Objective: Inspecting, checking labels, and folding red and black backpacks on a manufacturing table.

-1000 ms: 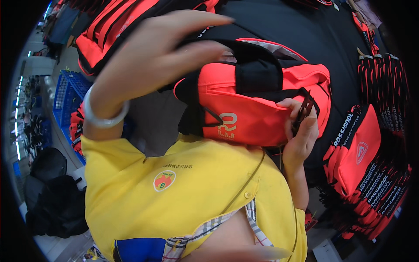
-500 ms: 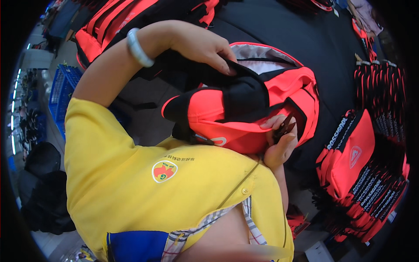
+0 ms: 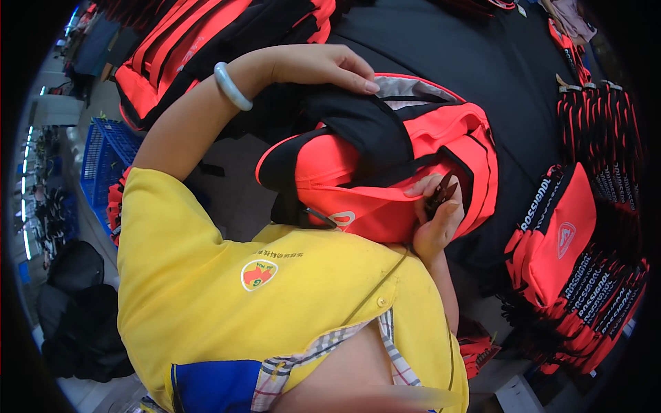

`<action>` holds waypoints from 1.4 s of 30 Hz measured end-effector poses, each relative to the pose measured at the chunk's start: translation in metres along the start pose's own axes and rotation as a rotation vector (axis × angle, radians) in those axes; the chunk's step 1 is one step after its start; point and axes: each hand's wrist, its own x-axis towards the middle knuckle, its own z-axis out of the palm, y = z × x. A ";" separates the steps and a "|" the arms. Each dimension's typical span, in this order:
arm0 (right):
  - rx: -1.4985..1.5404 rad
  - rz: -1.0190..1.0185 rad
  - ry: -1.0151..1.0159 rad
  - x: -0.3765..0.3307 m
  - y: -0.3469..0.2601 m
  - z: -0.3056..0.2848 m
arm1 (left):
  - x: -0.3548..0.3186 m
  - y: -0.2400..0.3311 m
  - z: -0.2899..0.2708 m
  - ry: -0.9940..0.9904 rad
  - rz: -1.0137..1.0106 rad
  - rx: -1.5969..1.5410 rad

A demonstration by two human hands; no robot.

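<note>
Fingers of the left hand lie flat and close together on the black flap at the top of a red and black backpack, pressing it down; nothing is pinched between them. A pale bangle sits on that wrist, up and to the left of the backpack. The right hand is at the backpack's lower right edge, its fingers curled around a small dark tool that looks like thread snips, with the tips resting against the red fabric. Whether the blades are together I cannot tell.

The backpack is held against the person's chest, just above the yellow shirt, its grey-lined opening turned upward. Behind the backpack spreads a black table top. To the backpack's right lies a stack of matching red and black bags, and more of them are piled above and to its left. A blue plastic crate stands on the floor far to the left of the backpack.
</note>
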 end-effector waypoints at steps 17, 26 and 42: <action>-0.027 0.108 -0.493 0.007 0.017 0.005 | -0.047 -0.010 0.079 0.381 -0.466 0.187; 0.227 0.218 -0.423 -0.001 0.007 -0.003 | -0.038 -0.021 0.097 0.596 0.033 -0.521; 0.196 0.181 -0.388 0.002 0.015 -0.008 | -0.018 -0.050 0.088 0.433 0.070 -0.652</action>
